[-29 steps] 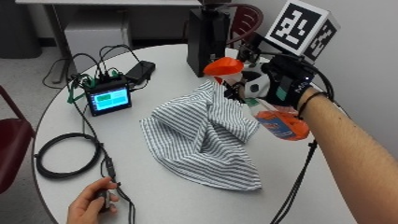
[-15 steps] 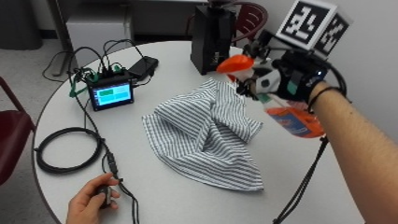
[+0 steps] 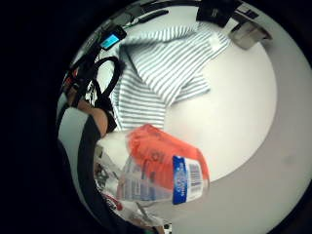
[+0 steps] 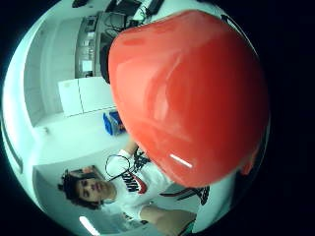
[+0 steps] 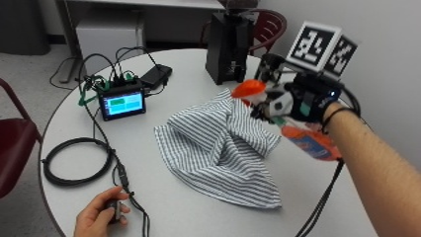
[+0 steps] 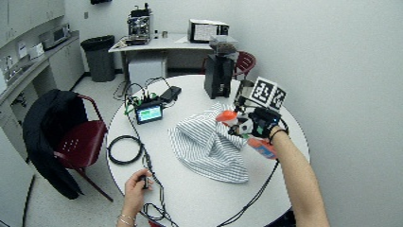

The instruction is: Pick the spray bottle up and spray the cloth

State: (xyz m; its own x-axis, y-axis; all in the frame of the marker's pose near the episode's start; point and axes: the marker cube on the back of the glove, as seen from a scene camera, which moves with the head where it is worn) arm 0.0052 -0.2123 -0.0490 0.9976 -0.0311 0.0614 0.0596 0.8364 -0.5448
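Tilted further since a second ago, spray bottle [image 5: 309, 140] in the grip of the gloved right hand [image 5: 303, 101], fingers curled round its neck; held in the air above the right edge of the striped cloth [image 5: 220, 153], orange nozzle [image 5: 248, 89] pointing toward the cloth, base angled back along the forearm; cloth crumpled on the round surface [image 5: 164, 207]; bare left hand [image 5: 102, 217] resting near the front edge, holding a small device on a cable.

The spray bottle [image 5: 289, 116] has risen slightly — (nozzle toward cloth [image 5: 220, 148]).
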